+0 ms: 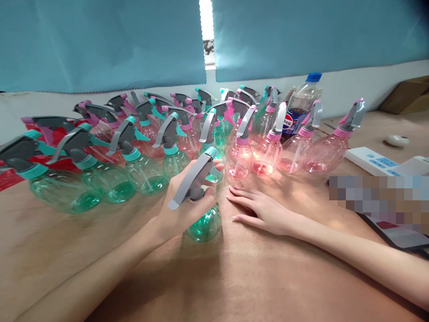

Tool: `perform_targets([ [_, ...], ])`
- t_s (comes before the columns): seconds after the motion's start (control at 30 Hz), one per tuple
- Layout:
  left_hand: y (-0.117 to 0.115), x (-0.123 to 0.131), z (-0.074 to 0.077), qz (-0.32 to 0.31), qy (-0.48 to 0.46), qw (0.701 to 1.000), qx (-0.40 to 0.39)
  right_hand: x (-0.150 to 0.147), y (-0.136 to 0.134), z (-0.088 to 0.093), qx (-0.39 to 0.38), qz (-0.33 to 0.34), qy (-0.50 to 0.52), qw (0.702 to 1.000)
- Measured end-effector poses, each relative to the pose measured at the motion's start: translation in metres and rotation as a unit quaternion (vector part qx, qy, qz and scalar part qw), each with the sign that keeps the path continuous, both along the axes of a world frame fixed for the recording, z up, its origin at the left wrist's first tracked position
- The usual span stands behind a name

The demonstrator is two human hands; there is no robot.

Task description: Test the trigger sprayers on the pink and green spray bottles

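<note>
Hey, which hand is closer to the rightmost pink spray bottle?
Right. The right hand rests on the table, in front and left of the pink bottle; the left hand is farther left, around a green bottle.

Single view from the head

The only camera sits on the person's head and looks forward and down. The arms (100, 273) are quite near, the table (254, 286) spreads below, the bottles (189, 142) stand farther, and blue cloth (100, 44) hangs behind.
</note>
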State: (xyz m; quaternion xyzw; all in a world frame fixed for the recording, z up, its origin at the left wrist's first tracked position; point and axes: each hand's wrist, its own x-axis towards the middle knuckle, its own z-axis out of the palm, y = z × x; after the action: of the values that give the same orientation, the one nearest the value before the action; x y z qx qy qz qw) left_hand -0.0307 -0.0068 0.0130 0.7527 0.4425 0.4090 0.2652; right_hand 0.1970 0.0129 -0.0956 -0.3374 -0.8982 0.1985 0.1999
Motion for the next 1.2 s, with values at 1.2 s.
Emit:
perform_targets([
  [1.2, 0.0022, -0.0016, 0.0056, -0.02, -0.021, 0.999, -0.027, -0.0008, 0.0, 0.002, 0.016, 0.0, -0.025, 1.0],
])
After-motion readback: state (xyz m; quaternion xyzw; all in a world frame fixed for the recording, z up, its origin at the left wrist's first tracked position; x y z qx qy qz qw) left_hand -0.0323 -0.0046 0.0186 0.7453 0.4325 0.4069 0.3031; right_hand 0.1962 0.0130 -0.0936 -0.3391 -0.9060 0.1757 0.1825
